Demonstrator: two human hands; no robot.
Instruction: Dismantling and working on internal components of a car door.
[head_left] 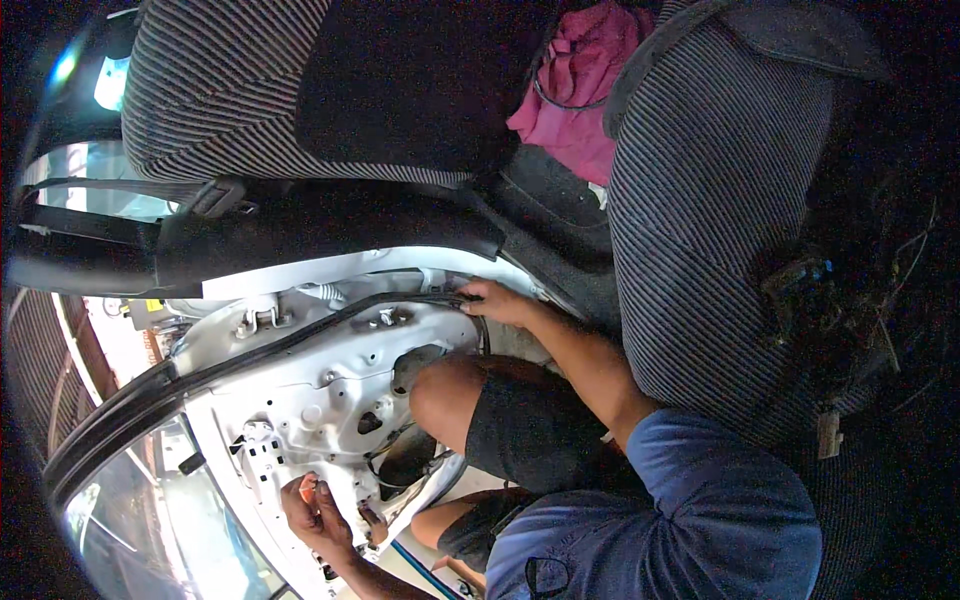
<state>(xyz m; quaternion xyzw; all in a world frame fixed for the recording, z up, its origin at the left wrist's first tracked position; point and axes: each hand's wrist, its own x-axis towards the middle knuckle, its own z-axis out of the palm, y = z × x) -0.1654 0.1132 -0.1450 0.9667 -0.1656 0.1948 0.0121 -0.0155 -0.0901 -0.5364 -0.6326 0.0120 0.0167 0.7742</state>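
A white car door with its trim panel off (310,410) lies in front of me, its inner metal bare with holes and cut-outs. My left hand (318,518) is closed in a pinch over the lower part of the door. Between its fingers sits a small orange piece (309,488), mostly covered, so its kind is unclear. At the door's upper edge, my right hand (490,302) has its fingers closed around the end of a black rubber weatherstrip (350,312). That strip runs along the door edge toward the window frame on the left.
Striped seats (710,230) stand at the back and right, with a pink cloth (590,80) between them. Behind the door runs the white sill (330,268). My bent knee (445,395) rests close to the door. Door glass (170,520) is at lower left.
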